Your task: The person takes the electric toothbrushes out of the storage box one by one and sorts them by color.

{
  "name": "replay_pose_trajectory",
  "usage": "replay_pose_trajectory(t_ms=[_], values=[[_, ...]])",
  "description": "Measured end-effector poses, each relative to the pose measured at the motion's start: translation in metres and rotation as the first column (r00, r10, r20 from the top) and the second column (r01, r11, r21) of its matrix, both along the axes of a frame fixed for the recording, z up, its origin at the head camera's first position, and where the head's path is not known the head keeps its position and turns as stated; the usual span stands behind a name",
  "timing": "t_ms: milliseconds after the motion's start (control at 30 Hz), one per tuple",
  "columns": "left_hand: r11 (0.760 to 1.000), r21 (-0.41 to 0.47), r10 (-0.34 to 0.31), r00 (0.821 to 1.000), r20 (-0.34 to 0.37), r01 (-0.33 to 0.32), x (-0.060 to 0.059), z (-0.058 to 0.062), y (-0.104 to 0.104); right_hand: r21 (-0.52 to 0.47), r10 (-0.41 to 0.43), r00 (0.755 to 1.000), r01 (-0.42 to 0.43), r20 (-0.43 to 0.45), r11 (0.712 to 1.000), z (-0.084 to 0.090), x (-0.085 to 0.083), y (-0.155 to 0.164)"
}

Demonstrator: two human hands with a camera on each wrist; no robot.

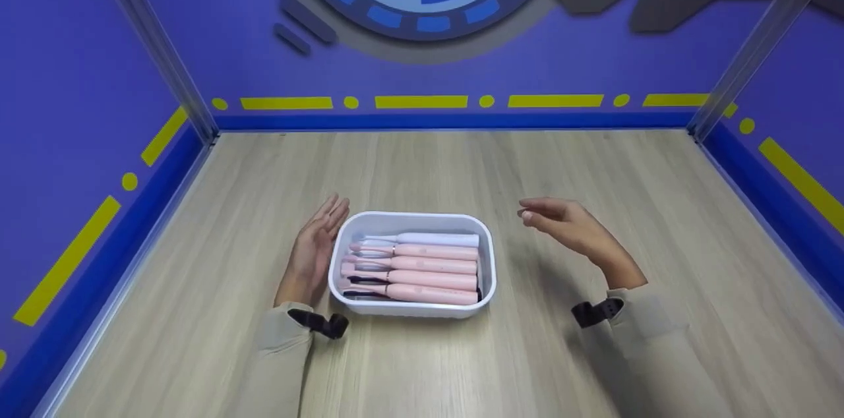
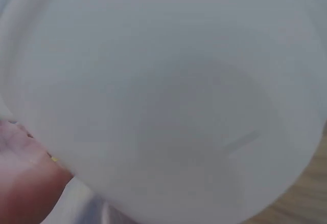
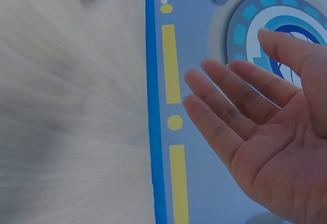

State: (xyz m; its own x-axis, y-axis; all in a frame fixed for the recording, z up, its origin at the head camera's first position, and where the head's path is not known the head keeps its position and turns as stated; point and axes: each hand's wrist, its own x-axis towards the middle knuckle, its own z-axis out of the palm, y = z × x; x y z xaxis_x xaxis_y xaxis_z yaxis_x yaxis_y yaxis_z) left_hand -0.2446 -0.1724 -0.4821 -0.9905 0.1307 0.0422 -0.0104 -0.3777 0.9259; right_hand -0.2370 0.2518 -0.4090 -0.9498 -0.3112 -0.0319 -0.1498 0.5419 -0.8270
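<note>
Tub: a white plastic tub (image 1: 412, 310) with rounded corners stands on the surface, near the person and about midway between left and right, lying between the two hands.
Contents: electric toothbrushes lie side by side in it, lengthwise left to right; the white toothbrush (image 1: 435, 239) is farthest, and three pink toothbrushes (image 1: 422, 266) lie nearer, their heads toward the left end. Something dark shows under the nearest one, too small to tell.
Left hand: the left hand (image 1: 315, 250) lies just beside the tub's left wall, palm facing it, fingers straight and together, gripping nothing. Whether it touches the wall cannot be told from the head view; in the left wrist view the tub's white wall (image 2: 168, 96) fills nearly the whole picture, blurred, with a bit of palm at the lower left edge.
Right hand: the right hand (image 1: 564, 220) is raised above the surface to the right of the tub, apart from it, fingers extended toward the left and loosely spread, holding nothing. The right wrist view shows the open palm (image 3: 265, 127) with fingers relaxed.
Surface: pale wood-grain surface (image 1: 593, 161), walled by blue panels (image 1: 79, 75) with yellow dashes and dots.
Wrists: a dark strap (image 1: 597, 311) sits on each beige sleeve.
</note>
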Motion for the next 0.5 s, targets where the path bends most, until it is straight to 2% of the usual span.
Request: replay_pose_trajectory(t_ms=[167, 333, 500], values=[[0.994, 0.099, -0.047, 0.998, 0.037, 0.043, 0.001, -0.005, 0.001, -0.009, 0.058, 0.997, -0.058, 0.047, 0.998, 0.004, -0.003, -0.005], [0.976, 0.203, -0.096, 0.991, 0.095, 0.076, 0.002, -0.008, 0.003, 0.029, 0.098, 0.991, -0.101, 0.092, 0.994, 0.008, -0.007, -0.013], [0.97, 0.229, -0.106, 0.99, 0.09, 0.083, 0.004, -0.011, 0.005, 0.052, 0.147, 0.982, -0.154, 0.121, 0.987, 0.012, -0.011, -0.023]])
